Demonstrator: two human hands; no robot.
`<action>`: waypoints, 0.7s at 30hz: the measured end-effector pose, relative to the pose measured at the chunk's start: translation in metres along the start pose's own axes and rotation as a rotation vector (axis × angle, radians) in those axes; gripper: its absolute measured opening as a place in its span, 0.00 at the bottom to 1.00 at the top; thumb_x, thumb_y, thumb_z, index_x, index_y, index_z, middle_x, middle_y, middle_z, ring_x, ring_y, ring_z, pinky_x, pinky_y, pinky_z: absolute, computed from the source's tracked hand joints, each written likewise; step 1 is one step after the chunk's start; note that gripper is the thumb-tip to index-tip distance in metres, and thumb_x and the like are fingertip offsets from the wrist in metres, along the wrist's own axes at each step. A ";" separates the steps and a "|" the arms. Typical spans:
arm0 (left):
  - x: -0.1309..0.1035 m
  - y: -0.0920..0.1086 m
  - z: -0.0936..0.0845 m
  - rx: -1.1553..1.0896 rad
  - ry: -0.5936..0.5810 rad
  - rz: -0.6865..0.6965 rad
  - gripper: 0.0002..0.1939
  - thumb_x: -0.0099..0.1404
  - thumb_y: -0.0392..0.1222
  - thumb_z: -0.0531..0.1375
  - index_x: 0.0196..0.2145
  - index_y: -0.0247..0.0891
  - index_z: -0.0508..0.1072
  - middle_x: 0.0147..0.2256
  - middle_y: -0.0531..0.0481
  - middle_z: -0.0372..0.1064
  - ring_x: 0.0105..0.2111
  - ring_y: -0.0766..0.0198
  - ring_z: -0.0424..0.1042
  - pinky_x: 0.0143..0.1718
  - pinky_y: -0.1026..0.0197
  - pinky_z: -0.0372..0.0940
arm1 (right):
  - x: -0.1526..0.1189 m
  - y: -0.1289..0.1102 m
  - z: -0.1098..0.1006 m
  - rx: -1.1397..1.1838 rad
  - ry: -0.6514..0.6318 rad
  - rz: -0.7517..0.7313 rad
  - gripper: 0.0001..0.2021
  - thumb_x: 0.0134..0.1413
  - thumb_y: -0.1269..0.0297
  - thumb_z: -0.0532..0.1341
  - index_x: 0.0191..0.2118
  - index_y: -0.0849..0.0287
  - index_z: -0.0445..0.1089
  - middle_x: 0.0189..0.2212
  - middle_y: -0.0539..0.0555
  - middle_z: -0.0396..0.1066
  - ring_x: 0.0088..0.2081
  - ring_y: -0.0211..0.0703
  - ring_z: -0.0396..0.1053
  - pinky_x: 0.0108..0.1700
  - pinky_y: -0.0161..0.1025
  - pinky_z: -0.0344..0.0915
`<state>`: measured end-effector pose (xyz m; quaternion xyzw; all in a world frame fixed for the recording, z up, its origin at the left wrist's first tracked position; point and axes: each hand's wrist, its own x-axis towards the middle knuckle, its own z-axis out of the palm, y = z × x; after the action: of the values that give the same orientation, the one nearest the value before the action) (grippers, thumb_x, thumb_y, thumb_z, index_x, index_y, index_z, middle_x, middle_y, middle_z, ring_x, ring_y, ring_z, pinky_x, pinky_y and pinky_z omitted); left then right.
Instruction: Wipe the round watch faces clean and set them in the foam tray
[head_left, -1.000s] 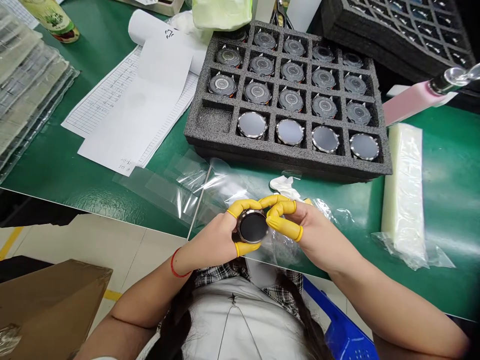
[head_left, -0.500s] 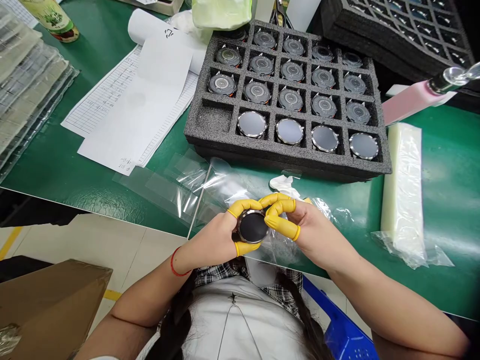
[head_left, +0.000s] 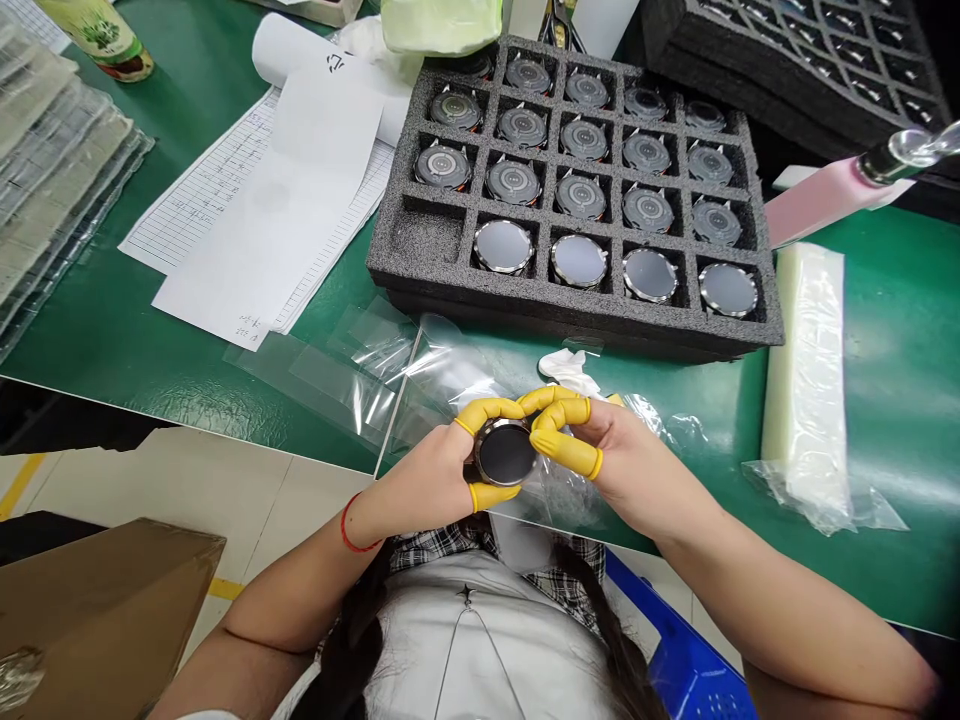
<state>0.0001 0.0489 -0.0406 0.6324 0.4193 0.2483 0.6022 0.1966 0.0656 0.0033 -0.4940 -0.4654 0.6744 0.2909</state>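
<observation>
A round watch case [head_left: 506, 453] with a black face and a metal rim is held above the near edge of the bench, face up. My left hand [head_left: 435, 470] is closed around its left side, the fingers in yellow finger cots at the top and bottom of the rim. At the right rim, my right hand [head_left: 592, 440] is closed, its yellow-covered thumb and fingers bent against the watch case; whether a thin film lies between them cannot be seen. Beyond the hands, a black foam tray [head_left: 427, 275] holds rows of watch cases, with one vacant compartment at front left.
Clear plastic film [head_left: 352, 385] and a crumpled white scrap [head_left: 568, 370] lie near the hands. Papers [head_left: 262, 200] are at left, beside stacked plastic trays [head_left: 60, 180]. On the right are a wrapped pale stack [head_left: 806, 370], a pink bottle [head_left: 817, 205] and another foam tray [head_left: 697, 70].
</observation>
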 end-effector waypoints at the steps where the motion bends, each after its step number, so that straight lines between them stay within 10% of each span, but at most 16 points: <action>1: 0.000 0.000 0.000 -0.004 -0.001 -0.002 0.28 0.59 0.41 0.65 0.55 0.47 0.61 0.51 0.48 0.66 0.41 0.61 0.71 0.42 0.61 0.67 | 0.000 0.000 0.000 0.000 0.000 -0.001 0.11 0.49 0.54 0.70 0.26 0.55 0.73 0.42 0.51 0.73 0.44 0.45 0.71 0.51 0.43 0.64; 21: 0.001 0.001 0.001 -0.053 -0.016 -0.016 0.27 0.60 0.39 0.65 0.54 0.49 0.59 0.46 0.52 0.68 0.37 0.65 0.70 0.41 0.62 0.66 | 0.000 0.001 0.001 -0.026 0.016 -0.033 0.10 0.50 0.58 0.69 0.26 0.56 0.71 0.41 0.50 0.72 0.45 0.44 0.69 0.50 0.40 0.63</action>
<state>0.0012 0.0491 -0.0395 0.6148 0.4130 0.2495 0.6239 0.1958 0.0651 0.0021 -0.4956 -0.4798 0.6593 0.2992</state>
